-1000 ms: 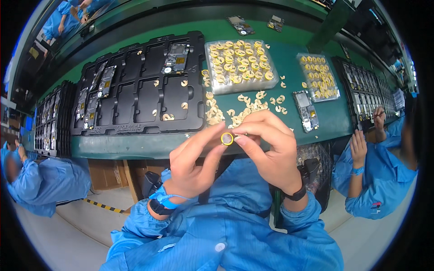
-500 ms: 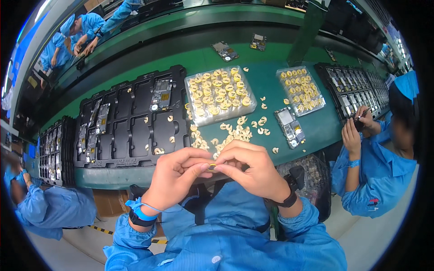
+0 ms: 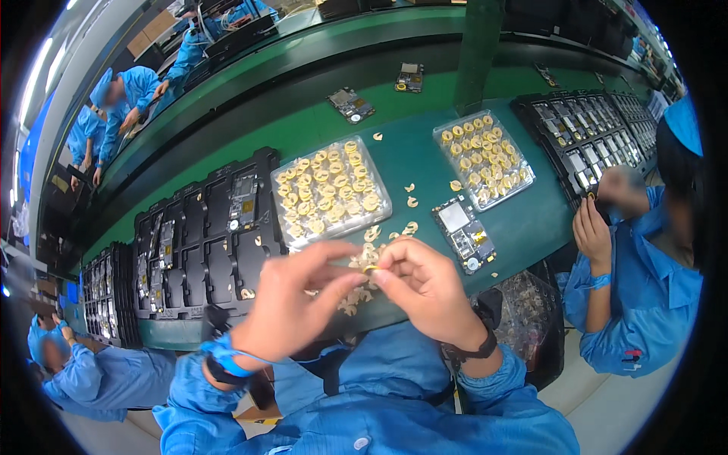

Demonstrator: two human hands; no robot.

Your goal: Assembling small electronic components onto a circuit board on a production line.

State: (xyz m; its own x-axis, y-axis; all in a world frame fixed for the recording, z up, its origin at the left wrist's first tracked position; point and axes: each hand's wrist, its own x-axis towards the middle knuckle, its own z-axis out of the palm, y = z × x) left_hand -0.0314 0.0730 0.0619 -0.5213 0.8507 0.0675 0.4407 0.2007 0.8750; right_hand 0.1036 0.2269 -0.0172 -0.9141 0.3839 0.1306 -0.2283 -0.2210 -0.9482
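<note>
Between the thumb and fingertips of my right hand [image 3: 425, 284] is a small round part [image 3: 370, 268] with a yellow rim and a dark middle. My left hand [image 3: 299, 296], a little blurred, sits just left of it with thumb and forefinger apart and nothing visible between them. Below and behind my fingers lies a pile of cream crescent-shaped scraps [image 3: 350, 303], partly hidden by the hands. Just beyond stands a clear plastic tray [image 3: 334, 229] of yellow-and-cream round parts. To the right of my right hand a circuit board [image 3: 464, 233] lies on the green mat.
A black slotted tray [image 3: 205, 262] with several boards stands at left, beside stacked trays [image 3: 106, 296]. A second clear tray [image 3: 506, 199] is at right. Two boards [image 3: 350, 105] lie farther back. A co-worker [image 3: 637, 258] works at right near another black tray [image 3: 580, 144]; others are at left.
My left hand has opened and drawn slightly away from the round part, which stays in my right fingers. The view has turned, shifting the trays left and the loose board closer.
</note>
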